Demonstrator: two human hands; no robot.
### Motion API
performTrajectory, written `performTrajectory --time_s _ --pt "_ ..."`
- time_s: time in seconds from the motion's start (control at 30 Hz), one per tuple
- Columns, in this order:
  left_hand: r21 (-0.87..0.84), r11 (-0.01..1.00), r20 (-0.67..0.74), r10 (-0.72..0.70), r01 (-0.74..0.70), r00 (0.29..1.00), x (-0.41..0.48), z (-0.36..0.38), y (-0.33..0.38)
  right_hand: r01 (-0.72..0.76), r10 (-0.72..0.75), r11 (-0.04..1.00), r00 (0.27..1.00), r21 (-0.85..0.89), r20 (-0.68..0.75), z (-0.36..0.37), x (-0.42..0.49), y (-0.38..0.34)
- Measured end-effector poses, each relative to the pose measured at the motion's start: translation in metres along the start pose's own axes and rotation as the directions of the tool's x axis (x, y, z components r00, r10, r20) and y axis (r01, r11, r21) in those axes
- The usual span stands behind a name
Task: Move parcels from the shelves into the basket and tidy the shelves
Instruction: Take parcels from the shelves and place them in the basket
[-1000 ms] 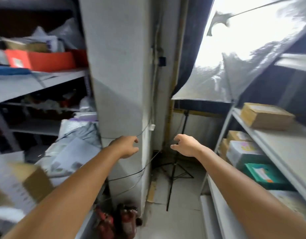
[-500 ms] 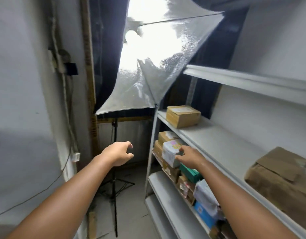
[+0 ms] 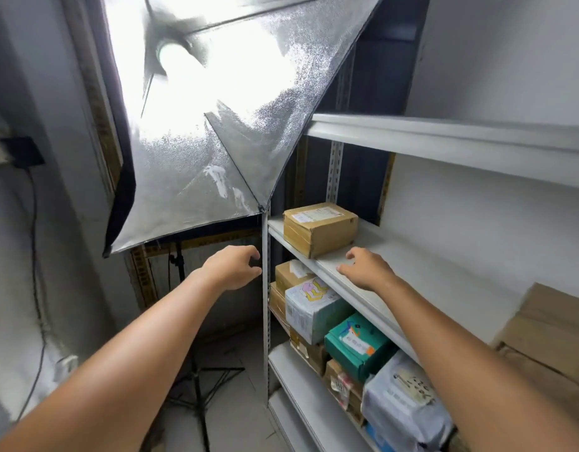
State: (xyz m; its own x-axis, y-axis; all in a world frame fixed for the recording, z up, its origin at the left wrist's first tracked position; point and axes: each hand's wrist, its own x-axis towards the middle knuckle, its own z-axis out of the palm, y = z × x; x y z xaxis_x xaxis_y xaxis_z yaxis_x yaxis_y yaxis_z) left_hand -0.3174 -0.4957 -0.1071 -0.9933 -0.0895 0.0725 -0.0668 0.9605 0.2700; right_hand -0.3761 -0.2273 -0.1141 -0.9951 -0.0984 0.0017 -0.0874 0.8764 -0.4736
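Note:
A brown cardboard parcel [image 3: 319, 227] with a white label sits at the far left end of the white shelf [image 3: 412, 265]. My right hand [image 3: 366, 267] hovers over the shelf board just in front of that parcel, fingers loosely bent, holding nothing. My left hand [image 3: 231, 266] is in the air left of the shelf post, fingers loosely curled and empty. The shelf below holds several parcels: a white and mint box [image 3: 311, 308], a teal box [image 3: 358, 344], small brown boxes and a grey mailer bag [image 3: 402, 402]. No basket is in view.
A large brown paper-wrapped parcel [image 3: 542, 347] lies on the shelf at the right edge. A lit softbox [image 3: 223, 102] on a black light stand [image 3: 190, 353] fills the space left of the shelves. A higher shelf board [image 3: 444, 138] runs overhead. A cable hangs on the left wall.
The view has swung right from the left-hand shelves to this shelf unit. Both hands have risen and reached forward, the right one from the lower shelf's parcels up to the shelf with the brown box.

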Motion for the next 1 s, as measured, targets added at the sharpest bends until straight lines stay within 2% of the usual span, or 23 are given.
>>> performTrajectory --time_s 0.2,0.47,0.6,0.77,1.0 --pt "-0.092 0.996 -0.028 -0.010 0.007 1.000 0.075 -0.003 0.007 0.011 -0.002 0.994 0.996 0.106 -0.085 -0.005 0.064 -0.009" --pt "-0.239 0.969 -0.063 0.043 -0.057 0.997 0.175 0.025 0.010 -0.129 0.166 0.925 0.983 0.357 -0.075 0.015 0.131 -0.024" --pt "-0.344 0.935 -0.082 0.065 -0.089 0.995 0.220 0.036 0.008 -0.160 0.240 0.846 0.966 0.509 -0.095 0.025 0.158 -0.036" --pt "-0.407 0.910 0.015 0.094 -0.080 0.995 0.256 0.051 0.003 -0.189 0.275 0.749 0.961 0.634 -0.039 0.045 0.183 -0.041" --pt "-0.658 0.753 0.166 0.145 0.000 0.975 0.277 0.056 0.008 -0.264 0.329 0.584 0.942 0.767 0.074 0.050 0.200 -0.030"
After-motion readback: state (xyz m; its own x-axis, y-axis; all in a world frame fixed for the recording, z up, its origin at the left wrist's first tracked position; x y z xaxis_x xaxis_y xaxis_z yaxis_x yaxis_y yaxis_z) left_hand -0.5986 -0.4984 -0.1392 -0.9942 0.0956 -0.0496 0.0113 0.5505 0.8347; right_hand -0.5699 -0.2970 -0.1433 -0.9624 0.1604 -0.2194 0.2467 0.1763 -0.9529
